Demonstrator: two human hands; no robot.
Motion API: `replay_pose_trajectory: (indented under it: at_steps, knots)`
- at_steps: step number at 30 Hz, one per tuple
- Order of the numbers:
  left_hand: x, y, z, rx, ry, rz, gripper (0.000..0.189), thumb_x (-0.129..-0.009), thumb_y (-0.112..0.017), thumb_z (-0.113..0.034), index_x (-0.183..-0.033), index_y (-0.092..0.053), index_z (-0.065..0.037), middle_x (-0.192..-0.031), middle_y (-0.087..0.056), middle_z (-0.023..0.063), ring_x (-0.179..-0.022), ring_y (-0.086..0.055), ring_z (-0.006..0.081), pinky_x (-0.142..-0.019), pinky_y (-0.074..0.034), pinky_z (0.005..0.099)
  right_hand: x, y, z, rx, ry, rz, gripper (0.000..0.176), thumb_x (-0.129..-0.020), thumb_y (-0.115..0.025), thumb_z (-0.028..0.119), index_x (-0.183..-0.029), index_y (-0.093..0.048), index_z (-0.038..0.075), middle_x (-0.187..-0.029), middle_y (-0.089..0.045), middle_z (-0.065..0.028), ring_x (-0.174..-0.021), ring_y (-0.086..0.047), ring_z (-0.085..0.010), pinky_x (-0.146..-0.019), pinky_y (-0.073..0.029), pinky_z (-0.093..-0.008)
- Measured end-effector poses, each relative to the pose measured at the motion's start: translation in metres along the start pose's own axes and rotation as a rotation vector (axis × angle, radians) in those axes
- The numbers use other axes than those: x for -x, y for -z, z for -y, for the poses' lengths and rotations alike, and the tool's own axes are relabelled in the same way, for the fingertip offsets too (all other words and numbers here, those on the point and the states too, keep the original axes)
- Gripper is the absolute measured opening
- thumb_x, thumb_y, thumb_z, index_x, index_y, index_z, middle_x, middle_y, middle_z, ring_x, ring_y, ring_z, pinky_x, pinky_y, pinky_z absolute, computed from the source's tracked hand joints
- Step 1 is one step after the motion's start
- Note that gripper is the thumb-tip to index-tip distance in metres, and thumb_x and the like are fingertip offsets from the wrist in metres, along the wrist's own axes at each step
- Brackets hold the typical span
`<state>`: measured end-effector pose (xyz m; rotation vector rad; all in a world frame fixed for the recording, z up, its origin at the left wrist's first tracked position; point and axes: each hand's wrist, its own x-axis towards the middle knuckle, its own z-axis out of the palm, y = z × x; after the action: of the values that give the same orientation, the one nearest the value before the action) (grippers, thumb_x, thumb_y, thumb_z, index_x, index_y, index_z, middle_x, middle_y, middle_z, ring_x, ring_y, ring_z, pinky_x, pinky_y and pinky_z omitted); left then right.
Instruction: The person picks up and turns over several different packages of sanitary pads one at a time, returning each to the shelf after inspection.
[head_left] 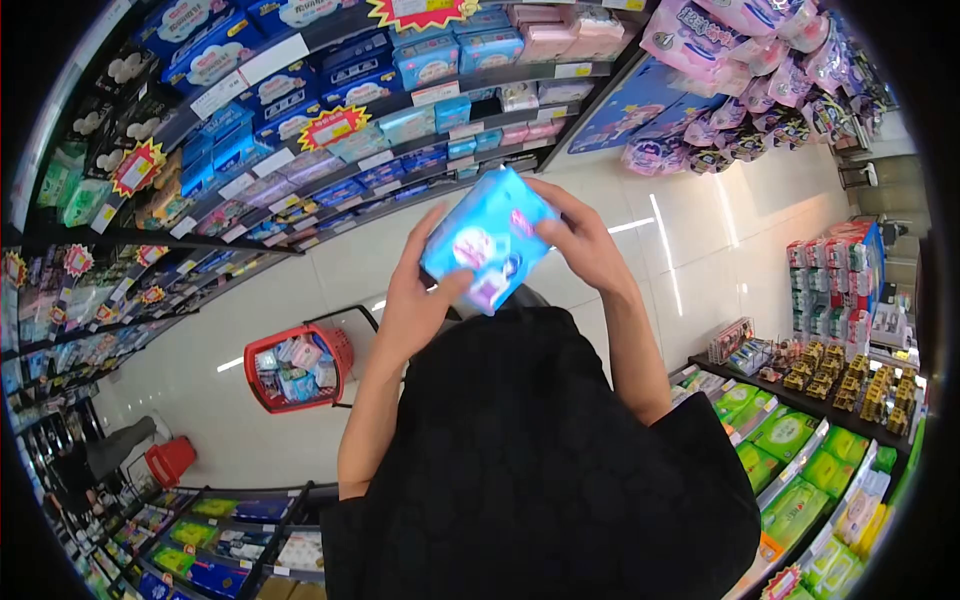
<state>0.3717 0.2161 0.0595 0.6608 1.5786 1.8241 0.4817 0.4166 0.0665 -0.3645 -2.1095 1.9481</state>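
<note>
Between both hands, in front of my chest, I hold a bright blue pack of sanitary pads [490,222] with pink, white and purple print. My left hand [413,300] grips its left side, thumb across the front face. On the right edge, my right hand [590,243] has its thumb over the front and its fingers behind. The pack is tilted, and the fingers at its back are partly hidden. A red basket [338,350] filled with several packs stands on the floor to the left of my left forearm.
Stocked shelves [405,98] of similar packs curve across the front and left. Pink and purple bags [770,80] hang at the upper right. Green packs [790,430] fill a shelf at my lower right. Another person's leg [125,447] and a red basket [171,461] appear far left.
</note>
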Motion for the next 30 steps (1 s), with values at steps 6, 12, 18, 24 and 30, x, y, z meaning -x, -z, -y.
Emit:
replay_pose_trajectory:
  at_steps: [6,12,18,24,30]
  knots:
    - [-0.015,-0.013,0.024,0.285,0.471,-0.124,0.072,-0.094,-0.033,-0.064,-0.102,-0.059,0.002,-0.076,-0.063,0.009,-0.062,-0.062,0.015,-0.05,-0.048,0.0248,-0.011,0.008,0.002,0.098,-0.347,-0.058,0.063,-0.097,-0.039,0.052,-0.095,-0.063,-0.005,-0.067,-0.057,-0.005,-0.054,-0.053,-0.0108,-0.05,-0.044,-0.0234]
    - [-0.019,-0.027,0.044,0.338,0.6,-0.11,0.076,-0.093,-0.023,-0.069,-0.092,-0.055,-0.001,-0.062,-0.057,0.0096,-0.05,-0.059,0.0181,-0.041,-0.044,0.0255,-0.019,0.021,0.018,0.21,-0.416,-0.082,0.073,-0.095,-0.038,0.06,-0.065,-0.059,-0.004,-0.049,-0.048,-0.0061,-0.048,-0.051,-0.0138,-0.048,-0.042,-0.0286]
    - [-0.016,-0.042,0.067,0.488,0.641,-0.144,0.035,-0.095,-0.04,-0.039,-0.093,-0.054,-0.007,-0.063,-0.057,0.0093,-0.049,-0.055,0.0194,-0.041,-0.038,0.0282,-0.02,0.029,0.016,0.312,-0.468,-0.123,0.078,-0.092,-0.04,0.064,-0.062,-0.059,-0.006,-0.05,-0.051,-0.01,-0.051,-0.055,-0.0171,-0.052,-0.044,-0.0324]
    - [-0.011,-0.043,0.074,0.444,0.666,-0.099,0.067,-0.096,-0.022,-0.065,-0.093,-0.054,-0.006,-0.061,-0.057,0.0082,-0.05,-0.057,0.0192,-0.042,-0.041,0.0266,-0.018,0.033,0.014,0.31,-0.519,-0.08,0.075,-0.091,-0.045,0.062,-0.072,-0.063,-0.008,-0.052,-0.051,-0.0093,-0.052,-0.055,-0.0164,-0.051,-0.044,-0.0321]
    - [-0.015,-0.043,0.063,0.462,0.656,-0.059,0.075,-0.093,-0.019,-0.069,-0.11,-0.053,-0.004,-0.074,-0.063,0.0113,-0.056,-0.063,0.022,-0.044,-0.045,0.0278,-0.011,0.04,0.007,0.194,-0.442,0.054,0.051,-0.089,-0.061,0.046,-0.099,-0.066,-0.004,-0.063,-0.056,-0.0026,-0.054,-0.054,-0.0092,-0.051,-0.043,-0.0246]
